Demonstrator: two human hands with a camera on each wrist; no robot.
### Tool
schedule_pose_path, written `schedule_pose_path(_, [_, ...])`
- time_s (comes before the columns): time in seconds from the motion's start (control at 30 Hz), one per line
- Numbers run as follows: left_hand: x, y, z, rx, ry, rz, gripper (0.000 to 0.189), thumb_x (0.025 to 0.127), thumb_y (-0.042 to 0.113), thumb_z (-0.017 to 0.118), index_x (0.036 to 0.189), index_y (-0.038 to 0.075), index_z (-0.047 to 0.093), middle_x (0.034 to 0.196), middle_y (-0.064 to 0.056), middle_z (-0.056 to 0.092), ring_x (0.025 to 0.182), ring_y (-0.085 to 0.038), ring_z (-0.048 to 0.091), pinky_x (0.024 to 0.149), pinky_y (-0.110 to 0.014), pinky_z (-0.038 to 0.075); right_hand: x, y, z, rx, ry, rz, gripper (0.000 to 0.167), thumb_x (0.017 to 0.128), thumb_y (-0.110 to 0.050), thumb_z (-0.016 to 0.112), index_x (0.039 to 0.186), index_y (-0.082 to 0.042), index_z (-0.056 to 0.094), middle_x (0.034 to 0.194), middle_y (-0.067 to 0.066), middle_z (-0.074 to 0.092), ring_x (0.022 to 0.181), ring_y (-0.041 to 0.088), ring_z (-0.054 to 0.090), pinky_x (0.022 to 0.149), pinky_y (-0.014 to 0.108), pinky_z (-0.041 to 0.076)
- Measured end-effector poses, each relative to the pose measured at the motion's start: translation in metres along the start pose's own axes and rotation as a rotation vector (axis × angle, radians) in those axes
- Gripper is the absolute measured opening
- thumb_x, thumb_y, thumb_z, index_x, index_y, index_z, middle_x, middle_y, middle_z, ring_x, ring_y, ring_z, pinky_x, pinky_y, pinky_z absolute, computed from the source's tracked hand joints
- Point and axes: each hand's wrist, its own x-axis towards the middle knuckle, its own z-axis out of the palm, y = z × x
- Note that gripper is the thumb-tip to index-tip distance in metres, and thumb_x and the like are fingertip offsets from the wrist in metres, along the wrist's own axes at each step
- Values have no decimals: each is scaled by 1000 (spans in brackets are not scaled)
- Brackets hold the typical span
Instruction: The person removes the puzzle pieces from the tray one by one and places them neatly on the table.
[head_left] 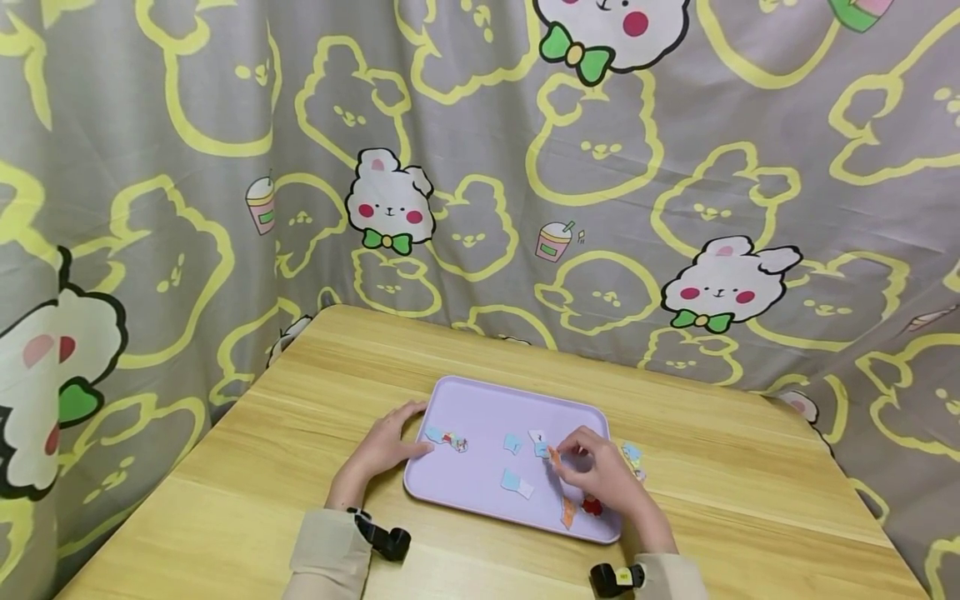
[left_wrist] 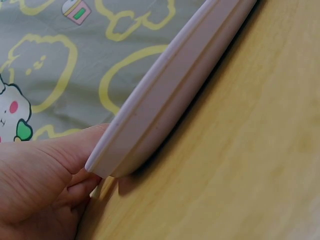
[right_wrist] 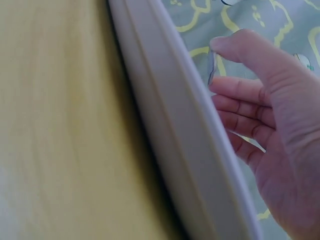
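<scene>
A lilac tray (head_left: 480, 417) lies on the wooden table with several small jigsaw pieces on it. My left hand (head_left: 384, 446) holds the tray's left edge, its thumb over the rim; in the left wrist view the other fingers are partly hidden beneath. Above the tray's right half, my right hand (head_left: 598, 468) pinches an orange jigsaw piece (head_left: 554, 457) between thumb and index finger. The right wrist view shows that thin piece (right_wrist: 211, 67) edge-on. Close beside it lies a white and blue piece (head_left: 537, 442). Joined pieces (head_left: 447, 438) rest near the left thumb.
A blue piece (head_left: 512, 443) and a blue-white pair (head_left: 517, 484) lie mid-tray. Orange (head_left: 567, 512) and red (head_left: 592, 505) pieces sit at the near right corner. More pieces (head_left: 632, 454) lie on the table (head_left: 735, 475) past the right rim. A patterned curtain (head_left: 480, 167) hangs behind.
</scene>
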Motion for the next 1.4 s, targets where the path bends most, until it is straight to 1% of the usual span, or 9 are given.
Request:
schedule_pose_path(0.13, [0, 0, 0, 1, 1, 0, 68, 87, 22, 74, 147, 12, 45, 158, -24, 31, 145, -47, 27, 117, -64, 25, -1, 3, 0, 21, 46, 18, 17, 81, -17, 79, 92, -24, 68, 92, -7, 66, 86, 11, 60, 79, 25, 53])
schedule_pose_path(0.23, [1, 0, 1, 3, 2, -2, 68, 87, 22, 75, 147, 13, 45, 158, -24, 30, 145, -47, 27, 117, -64, 25, -1, 5, 0, 24, 59, 24, 16, 81, -17, 79, 92, -23, 68, 92, -7, 66, 86, 12, 60, 79, 26, 53])
schedule_pose_path(0.47, [1, 0, 1, 6, 1, 1, 69, 86, 22, 75, 147, 12, 44, 158, -23, 30, 146, -46, 27, 118, -63, 25, -3, 9, -2, 44, 80, -7, 15, 82, -18, 79, 92, -22, 68, 92, -5, 66, 85, 13, 58, 77, 25, 51])
schedule_pose_path(0.63, [1, 0, 1, 12, 1, 2, 70, 86, 21, 75, 148, 12, 44, 158, -24, 30, 145, -47, 28, 118, -63, 25, -5, 11, -4, 41, 84, 0, 16, 82, -18, 79, 92, -23, 68, 92, -5, 67, 85, 12, 59, 78, 25, 51])
schedule_pose_path(0.87, [1, 0, 2, 16, 2, 4, 70, 86, 22, 75, 148, 12, 44, 158, -23, 31, 145, -46, 28, 118, -63, 25, -7, 14, -9, 16, 88, 35, 16, 80, -17, 80, 90, -23, 68, 93, -8, 66, 86, 10, 60, 78, 24, 52])
schedule_pose_path(1.17, [-1, 3, 1, 13, 0, 1, 69, 87, 20, 74, 148, 11, 43, 158, -24, 30, 146, -46, 27, 118, -63, 24, -11, 20, -15, -1, 113, 39, 18, 78, -13, 80, 90, -20, 69, 92, -5, 67, 84, 12, 60, 78, 24, 52])
schedule_pose_path(1.4, [-1, 3, 1, 16, 4, 8, 70, 86, 20, 75, 148, 11, 43, 157, -24, 31, 146, -46, 27, 118, -62, 24, -14, 22, -20, -3, 118, 45, 18, 78, -14, 81, 90, -19, 69, 93, -5, 67, 84, 13, 60, 77, 25, 53])
